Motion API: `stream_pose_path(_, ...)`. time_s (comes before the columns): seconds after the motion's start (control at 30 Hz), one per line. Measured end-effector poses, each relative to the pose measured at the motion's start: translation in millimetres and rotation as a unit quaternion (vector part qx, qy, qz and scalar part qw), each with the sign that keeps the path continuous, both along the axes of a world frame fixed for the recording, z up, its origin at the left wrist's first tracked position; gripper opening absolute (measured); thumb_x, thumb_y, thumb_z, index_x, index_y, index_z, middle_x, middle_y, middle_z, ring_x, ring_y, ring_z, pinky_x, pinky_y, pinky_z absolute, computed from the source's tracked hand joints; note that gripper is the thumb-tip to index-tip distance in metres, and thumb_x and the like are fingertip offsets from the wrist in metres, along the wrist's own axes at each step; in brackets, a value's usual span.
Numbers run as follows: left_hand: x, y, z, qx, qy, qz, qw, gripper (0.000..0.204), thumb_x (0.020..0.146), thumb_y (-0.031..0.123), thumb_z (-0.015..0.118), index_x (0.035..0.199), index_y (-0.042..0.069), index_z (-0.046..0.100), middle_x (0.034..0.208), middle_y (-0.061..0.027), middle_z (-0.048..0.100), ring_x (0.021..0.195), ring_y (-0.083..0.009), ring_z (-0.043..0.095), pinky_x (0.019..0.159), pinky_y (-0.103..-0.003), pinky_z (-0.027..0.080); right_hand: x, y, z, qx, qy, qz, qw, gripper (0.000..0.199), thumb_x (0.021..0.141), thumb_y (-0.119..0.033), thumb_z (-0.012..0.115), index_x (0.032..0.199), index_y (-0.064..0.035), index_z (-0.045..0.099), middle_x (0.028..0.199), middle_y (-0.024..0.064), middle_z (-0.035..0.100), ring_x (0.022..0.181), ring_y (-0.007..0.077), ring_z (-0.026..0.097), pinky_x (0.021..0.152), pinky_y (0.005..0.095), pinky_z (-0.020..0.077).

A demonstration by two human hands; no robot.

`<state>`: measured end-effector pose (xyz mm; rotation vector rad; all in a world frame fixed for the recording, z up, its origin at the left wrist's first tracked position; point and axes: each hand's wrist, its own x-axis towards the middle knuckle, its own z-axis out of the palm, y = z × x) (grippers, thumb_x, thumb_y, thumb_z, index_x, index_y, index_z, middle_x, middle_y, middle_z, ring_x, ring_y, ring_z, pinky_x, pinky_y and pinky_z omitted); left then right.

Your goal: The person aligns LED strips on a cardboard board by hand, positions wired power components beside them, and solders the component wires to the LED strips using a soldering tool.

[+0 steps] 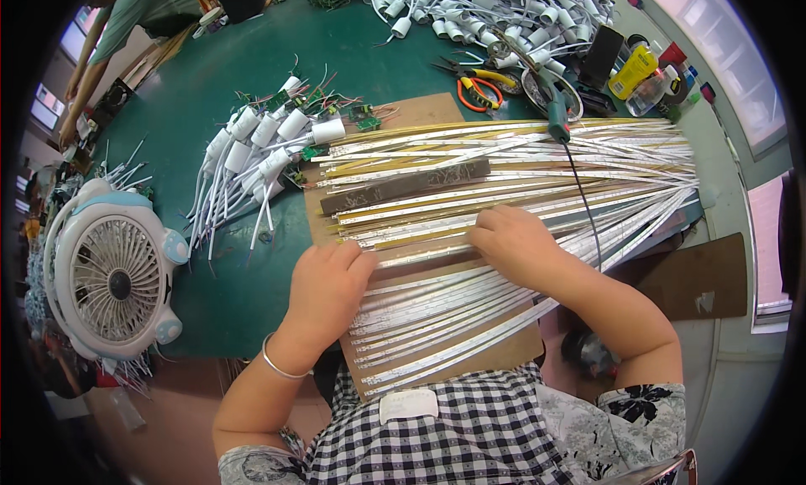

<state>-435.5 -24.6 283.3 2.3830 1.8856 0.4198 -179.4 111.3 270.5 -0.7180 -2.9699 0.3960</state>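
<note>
Dozens of long, thin white and yellow strips [520,162] fan across the near-right half of the green tabletop [210,91], lying on a brown board [420,112] with a dark bar [403,185] across their far part. They look light, narrow and springy, likely to slide over each other and to kink if bent sharply, so a flat, spread press or a pinch on the edges near the left ends seems the safest hold.

On the far left sits a white fan [113,275]. Between fan and strips lies a heap of white sockets [260,141] with trailing leads and small green circuit boards; more white sockets [495,7] pile up at the far edge. A green soldering iron [557,120] rests on the strips' far side, its cord running nearward. Orange-handled pliers [478,91] lie just beyond.

The left hand [327,288] lies palm down, fingers loosely curled, on the strips' left ends. The right hand [516,242] presses knuckles-up on the middle of the bundle, fingertips tucked among the strips; whether it pinches one I cannot tell.
</note>
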Motion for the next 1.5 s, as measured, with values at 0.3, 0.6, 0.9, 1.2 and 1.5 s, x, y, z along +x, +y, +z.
stream_pose_path(0.3,-5,-19,-9,-0.037,-0.044,-0.002,0.998,0.044,0.084,0.028,0.064,0.121,0.006,0.061,0.126,-0.0122,0.056,0.116,-0.0319,0.052,0.095,-0.044,0.041,7,-15,-23,0.009,0.105,-0.022,0.994,0.041,0.08,-0.021,0.066,0.118,-0.0077,0.061,0.102,0.0082,0.056,0.097,0.027,0.053,0.087,0.0394,0.0428)
stream_pose_path(0.6,-2,-48,-10,-0.115,0.071,0.005,0.991,0.081,0.084,0.061,0.052,0.145,0.009,0.039,0.154,-0.0088,0.03,0.144,-0.031,0.022,0.115,-0.056,0.008,19,-63,-7,0.007,-0.078,-0.02,0.997,0.08,0.087,-0.054,0.055,0.145,-0.0033,0.033,0.154,0.0146,0.027,0.143,0.0324,0.021,0.116,0.0485,0.0169)
stream_pose_path(0.9,-1,-61,-5,-0.135,0.044,0.028,0.989,0.078,0.085,0.056,0.055,0.144,0.008,0.039,0.154,-0.0121,0.029,0.144,-0.0324,0.02,0.116,-0.055,0.007,18,-80,-6,0.009,-0.091,-0.028,0.995,0.08,0.087,-0.057,0.052,0.145,-0.0035,0.035,0.153,0.0162,0.027,0.144,0.0325,0.021,0.116,0.0494,0.0155)
stream_pose_path(1.2,18,-58,-18,-0.126,0.027,0.032,0.991,0.086,0.083,0.052,0.058,0.144,-0.003,0.032,0.153,-0.0206,0.027,0.143,-0.036,0.021,0.116,-0.051,0.011,32,-101,-10,0.004,-0.081,-0.061,0.995,0.08,0.085,-0.056,0.056,0.143,-0.0038,0.037,0.152,0.0154,0.031,0.143,0.0338,0.023,0.115,0.0522,0.0178)
stream_pose_path(1.5,56,-32,-34,-0.155,0.099,0.043,0.982,0.089,0.085,0.054,0.055,0.145,-0.004,0.028,0.153,-0.0217,0.025,0.144,-0.0355,0.018,0.117,-0.05,0.01,74,-52,-42,-0.031,0.001,-0.119,0.992,0.073,0.09,-0.046,0.057,0.144,-0.0017,0.035,0.155,0.0154,0.025,0.145,0.0323,0.019,0.116,0.05,0.0162)
